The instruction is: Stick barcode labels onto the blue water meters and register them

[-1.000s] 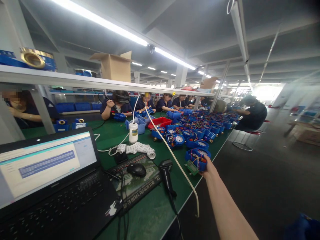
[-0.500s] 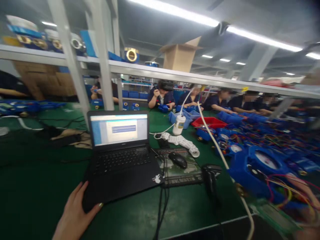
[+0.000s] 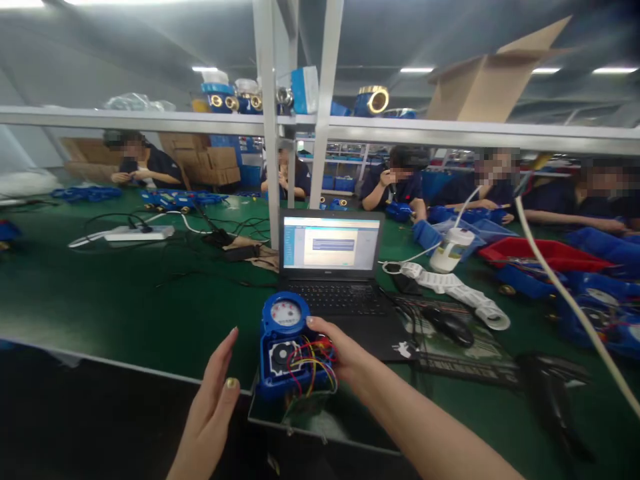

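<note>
Where its housing (image 3: pixel 264 353) is open, the blue meter (image 3: pixel 286 347) shows coloured wires (image 3: pixel 313 365).

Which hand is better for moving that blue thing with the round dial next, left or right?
Probably the right hand: it's gripping the blue meter by its side. The left hand is open and not touching it.
</note>
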A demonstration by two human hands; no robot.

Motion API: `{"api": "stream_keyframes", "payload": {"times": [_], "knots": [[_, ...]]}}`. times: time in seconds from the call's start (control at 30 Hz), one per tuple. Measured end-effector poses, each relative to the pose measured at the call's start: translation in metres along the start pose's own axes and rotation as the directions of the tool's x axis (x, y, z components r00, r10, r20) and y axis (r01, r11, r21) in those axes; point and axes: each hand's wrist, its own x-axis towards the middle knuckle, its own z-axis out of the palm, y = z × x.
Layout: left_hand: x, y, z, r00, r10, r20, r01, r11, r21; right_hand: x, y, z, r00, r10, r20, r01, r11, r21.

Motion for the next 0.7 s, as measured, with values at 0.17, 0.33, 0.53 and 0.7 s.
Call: {"api": "stream_keyframes", "payload": {"times": [0.17,0.33,0.53,0.7], "knots": [[0.005,-0.008,-0.026,0.998,-0.066,-0.004,0.065,0.99,-0.128,0.073,0.024,0.035,0.985,0.13,0.114,-0.126,0.991,-0.047],[0.02,-0.034,-0.033,0.993,-0.086,-0.086,0.077,0.992,-0.1,0.115,0.031,0.048,0.974,0.203,0.099,-0.187,0.971,-0.15],[0.029,-0.042,-0.039,0.99,0.031,-0.141,0.001,0.975,0.222,0.133,0.027,0.041,0.996,0.078,-0.043,-0.089,0.919,-0.384],[0.028,-0.023,-0.043,0.878,0.478,0.006,-0.381,0.692,0.614,0.1,0.014,0.044,0.98,-0.166,-0.11,0.075,0.819,-0.569]]}}
